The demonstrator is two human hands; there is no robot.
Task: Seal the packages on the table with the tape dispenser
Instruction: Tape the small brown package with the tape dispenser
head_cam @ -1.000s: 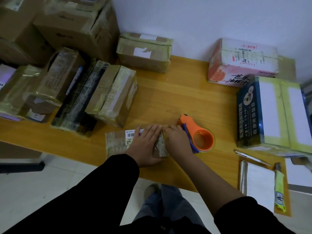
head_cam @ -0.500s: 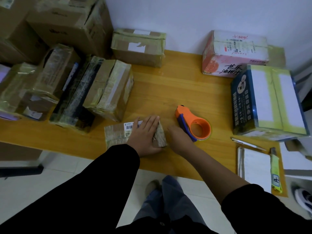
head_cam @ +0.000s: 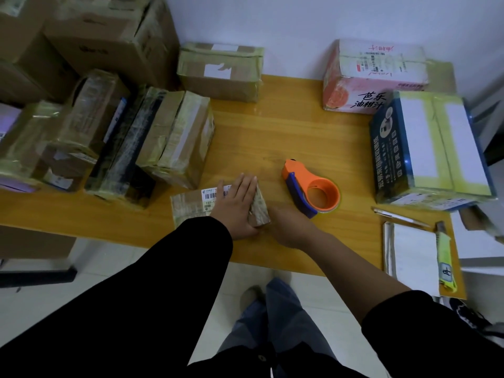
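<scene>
A small brown package (head_cam: 188,211), wrapped in clear tape, lies near the front edge of the wooden worktop (head_cam: 272,132). It has a white label (head_cam: 208,196) with a bar code on top. The left grip (head_cam: 236,207) lies flat on top of this package with its fingers straight and close together, pressing down, and its thumb runs along the near side. The right grip (head_cam: 289,226) rests on the worktop just to the right of the package, and its fingertips reach the package's right end. Only the back of it shows, so I cannot tell if its fingers are apart or curled. The tape dispenser (head_cam: 311,188) is orange with a blue part. It lies on the worktop just past the right grip, and nothing holds it. To the left is a row of taped packages (head_cam: 177,140), with big brown cartons (head_cam: 109,36) behind them. A brown box (head_cam: 221,72) sits at the back by the wall. A pink box (head_cam: 373,77) and a blue box (head_cam: 431,148) with yellow tape sit on the right. In front of the blue box lie a pen (head_cam: 398,216), a notebook (head_cam: 411,257) and a yellow cutter (head_cam: 444,266).
</scene>
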